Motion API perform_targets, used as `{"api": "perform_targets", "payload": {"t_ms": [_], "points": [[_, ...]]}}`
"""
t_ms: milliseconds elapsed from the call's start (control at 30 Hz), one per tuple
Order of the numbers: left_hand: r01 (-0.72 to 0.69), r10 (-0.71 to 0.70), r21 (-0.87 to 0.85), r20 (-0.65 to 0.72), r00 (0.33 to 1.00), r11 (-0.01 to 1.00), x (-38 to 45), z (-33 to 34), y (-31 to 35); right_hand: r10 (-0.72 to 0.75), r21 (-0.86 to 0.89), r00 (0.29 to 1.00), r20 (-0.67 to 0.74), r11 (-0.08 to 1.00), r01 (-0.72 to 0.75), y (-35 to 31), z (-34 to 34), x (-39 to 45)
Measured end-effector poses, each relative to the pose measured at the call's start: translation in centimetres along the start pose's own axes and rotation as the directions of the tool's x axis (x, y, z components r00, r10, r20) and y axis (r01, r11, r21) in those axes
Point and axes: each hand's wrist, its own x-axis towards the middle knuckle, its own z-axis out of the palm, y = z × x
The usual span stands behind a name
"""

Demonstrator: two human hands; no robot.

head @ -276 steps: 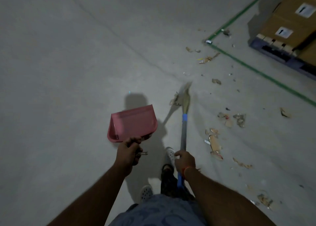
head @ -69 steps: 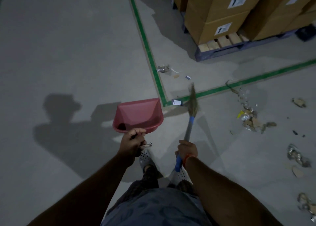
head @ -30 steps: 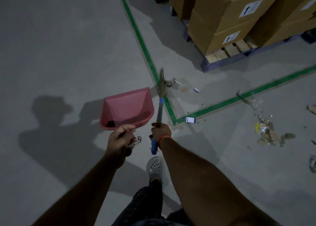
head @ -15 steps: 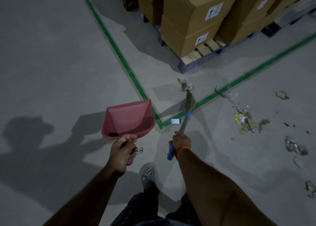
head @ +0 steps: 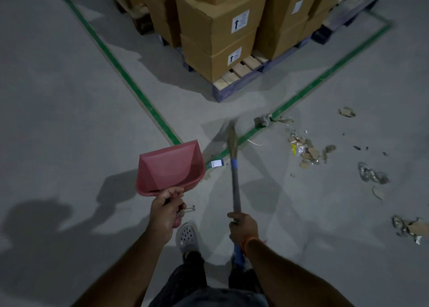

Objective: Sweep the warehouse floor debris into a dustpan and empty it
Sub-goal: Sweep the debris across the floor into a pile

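Observation:
My left hand grips the handle of a pink dustpan, held above the floor with its mouth pointing away from me. My right hand grips the grey and blue handle of a straw broom, whose bristles reach the floor at the green line. A crumpled scrap lies just right of the bristles. A pile of cardboard and wrapper debris sits further right, with more scraps beyond it. A small white label lies between dustpan and broom.
Green floor tape forms a corner ahead of me. Stacked cardboard boxes stand on a wooden pallet inside the taped area. More torn scraps lie at the far right. My white shoe is below the dustpan.
The broom swept from inside the taped corner toward the right, and the crumpled scrap moved right onto the green line. The view shifted closer to the boxes. Both hands keep their holds.

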Motion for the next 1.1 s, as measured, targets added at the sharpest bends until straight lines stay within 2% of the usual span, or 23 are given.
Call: {"api": "perform_targets", "payload": {"t_ms": [167,300,400,500,633,733,933,1100], "points": [[0.007,-0.007,-0.019,-0.018,1.0,1.0,-3.7,2.8,-2.6,0.021,-0.145,0.985,0.17,0.989,0.004,3.0,-3.1,-1.2],[0.026,-0.025,0.065,-0.027,0.999,0.998,-6.0,4.7,-4.6,0.062,-0.196,0.978,0.198,0.98,-0.022,5.3,-5.6,-1.4],[0.044,-0.043,0.099,-0.011,0.999,0.994,-7.0,6.4,-4.9,0.069,-0.209,0.991,0.115,0.977,-0.044,7.2,-8.0,-0.9],[0.038,-0.04,0.126,0.013,0.999,0.991,-6.9,8.1,-4.6,0.111,-0.067,0.993,-0.037,0.991,-0.113,8.1,-10.4,0.2],[0.024,-0.031,0.143,0.048,0.998,0.989,-5.9,10.1,-4.2,0.072,0.019,0.979,-0.188,0.997,-0.069,7.5,-12.8,0.9],[0.013,-0.025,0.153,0.078,0.997,0.988,-5.2,11.6,-3.5,0.011,0.0,0.967,-0.254,1.0,-0.012,6.8,-13.9,1.6],[0.02,-0.042,0.208,0.1,0.994,0.978,-1.4,14.6,-2.2,-0.097,-0.073,0.982,-0.163,0.994,0.086,4.0,-13.0,4.3],[0.062,-0.098,0.218,0.157,0.983,0.974,4.3,16.8,1.0,-0.092,-0.093,0.995,-0.034,0.992,0.088,-1.8,-12.5,8.8]]}}
